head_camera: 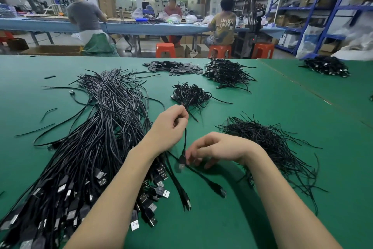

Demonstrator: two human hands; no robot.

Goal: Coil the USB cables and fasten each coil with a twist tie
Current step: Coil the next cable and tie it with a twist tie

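taut between both hands — cable

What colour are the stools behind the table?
Orange-red stools, clearest in the head view.

— What is carrying everything here?

— A green table is stretching across the view, with a seam running diagonally on its right side.

— And what is lying on it?

— A long bundle of uncoiled USB cables is sprawling down the left, plugs fanning out at the near end. A heap of twist ties is sitting to the right. A small pile of coiled cables is resting mid-table, a larger pile lying behind it, beside flat dark pieces (too small to identify). Another cable pile is sitting past the seam.
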